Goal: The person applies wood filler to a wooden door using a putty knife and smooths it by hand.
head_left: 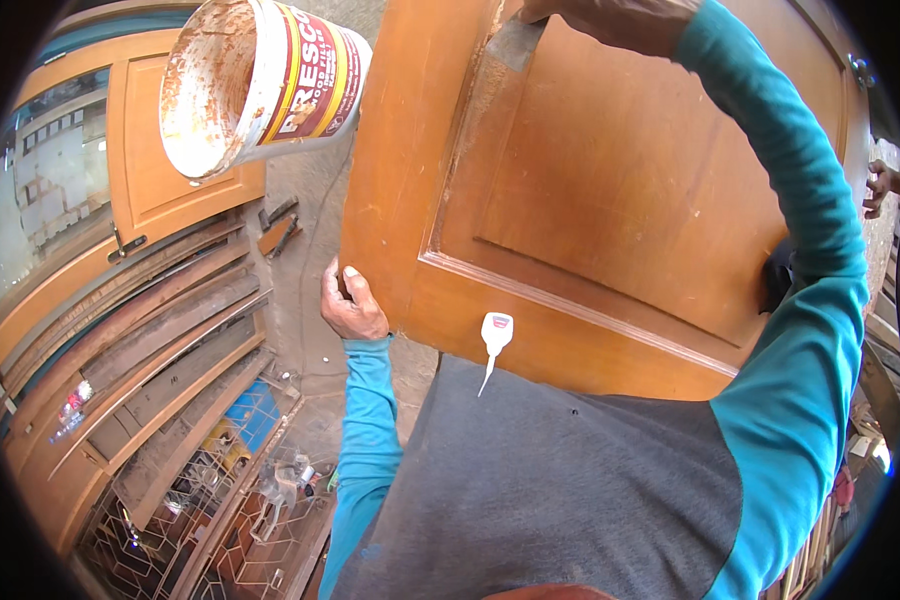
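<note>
A brown wooden panel door lies in front of me, reaching up to my body. At its left corner my left hand is closed around the edge, with thumb and fingers partly curled. At the top of the view my right hand reaches far across the door and grips a putty knife. Its flat grey blade rests at the inner moulding, where the wood looks rough and smeared. The knife's handle is hidden in the hand. A small white thin-tipped piece with a red mark appears between the door and my shirt.
A white bucket with a red and yellow label and brown residue inside stands at the upper left. Beyond it are another door, stacked boards and a metal grille. Another person's hand shows at the right edge.
</note>
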Motion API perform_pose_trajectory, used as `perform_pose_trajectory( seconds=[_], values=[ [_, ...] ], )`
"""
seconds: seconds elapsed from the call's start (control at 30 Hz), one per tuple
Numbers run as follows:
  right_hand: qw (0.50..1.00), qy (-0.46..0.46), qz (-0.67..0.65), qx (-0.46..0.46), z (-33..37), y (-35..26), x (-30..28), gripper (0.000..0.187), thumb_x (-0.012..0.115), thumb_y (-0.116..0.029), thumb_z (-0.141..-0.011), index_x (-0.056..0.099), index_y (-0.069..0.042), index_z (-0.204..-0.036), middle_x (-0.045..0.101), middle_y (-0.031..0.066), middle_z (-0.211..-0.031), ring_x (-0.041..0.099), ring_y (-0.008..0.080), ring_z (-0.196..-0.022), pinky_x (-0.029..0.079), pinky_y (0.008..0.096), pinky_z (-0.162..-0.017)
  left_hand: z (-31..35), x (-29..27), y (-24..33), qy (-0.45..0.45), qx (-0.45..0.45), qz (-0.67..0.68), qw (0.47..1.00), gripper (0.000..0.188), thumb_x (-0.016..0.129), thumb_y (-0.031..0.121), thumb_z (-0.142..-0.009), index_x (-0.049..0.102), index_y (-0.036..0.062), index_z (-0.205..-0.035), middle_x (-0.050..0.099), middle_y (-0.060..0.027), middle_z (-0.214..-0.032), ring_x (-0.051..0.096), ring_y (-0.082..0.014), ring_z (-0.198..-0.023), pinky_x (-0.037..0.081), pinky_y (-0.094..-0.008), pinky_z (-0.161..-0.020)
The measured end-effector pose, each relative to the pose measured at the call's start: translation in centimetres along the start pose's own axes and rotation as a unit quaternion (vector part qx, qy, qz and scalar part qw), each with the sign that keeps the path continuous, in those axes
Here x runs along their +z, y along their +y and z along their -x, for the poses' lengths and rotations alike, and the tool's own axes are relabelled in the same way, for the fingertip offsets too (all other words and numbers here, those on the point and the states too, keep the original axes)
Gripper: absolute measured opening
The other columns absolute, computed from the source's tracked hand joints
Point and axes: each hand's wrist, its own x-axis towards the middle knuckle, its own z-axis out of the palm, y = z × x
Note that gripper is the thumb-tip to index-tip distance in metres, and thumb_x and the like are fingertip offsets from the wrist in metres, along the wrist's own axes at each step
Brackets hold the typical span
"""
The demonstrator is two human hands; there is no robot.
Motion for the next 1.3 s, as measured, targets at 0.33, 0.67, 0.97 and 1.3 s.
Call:
perform_pose_trajectory(
  seconds=[0.33,0.67,0.97,1.3],
  values=[
    [0.976,0.067,0.056,0.198,5.0,-7.3,3.2,0.035,0.061,0.001,-0.084,0.074,-0.012,-0.114,0.069,0.0087,-0.106,0.066,0.029,-0.103,0.052,0.0422,-0.097,0.1,0.1,0.4,-0.002,0.025,-0.009,1.0,0.032,0.056,0.014,-0.104,0.067,-0.006,-0.126,0.074,-0.0177,-0.112,0.074,-0.0261,-0.097,0.059,-0.0375,-0.084],
    [0.953,0.087,0.045,0.288,3.1,-10.5,5.7,0.015,0.059,-0.007,-0.091,0.07,-0.01,-0.101,0.065,0.0101,-0.096,0.066,0.0301,-0.102,0.052,0.0434,-0.087,0.1,0.2,-0.9,0.011,0.015,-0.013,1.0,0.033,0.06,0.019,-0.102,0.069,-0.0036,-0.123,0.074,-0.0209,-0.11,0.073,-0.0348,-0.098,0.058,-0.0428,-0.086],
    [0.926,0.078,0.038,0.366,3.6,-12.5,6.7,0.023,0.063,-0.008,-0.091,0.071,-0.011,-0.112,0.068,0.0116,-0.106,0.067,0.0315,-0.106,0.056,0.043,-0.09,-2.1,-1.5,2.1,-0.05,0.223,-0.142,0.963,0.053,0.067,0.014,-0.093,0.057,-0.0007,-0.143,0.063,-0.0229,-0.136,0.06,-0.0421,-0.127,0.048,-0.0514,-0.108],
    [0.898,0.123,0.025,0.421,0.4,-13.5,9.4,0.017,0.064,-0.016,-0.091,0.072,-0.012,-0.106,0.067,0.015,-0.11,0.067,0.0333,-0.109,0.057,0.0456,-0.092,-11.3,9.0,13.8,-0.142,0.397,-0.003,0.907,0.069,0.073,0.017,-0.086,0.051,0.0007,-0.149,0.056,-0.0239,-0.144,0.049,-0.0449,-0.139,0.036,-0.0561,-0.121]
  ],
)
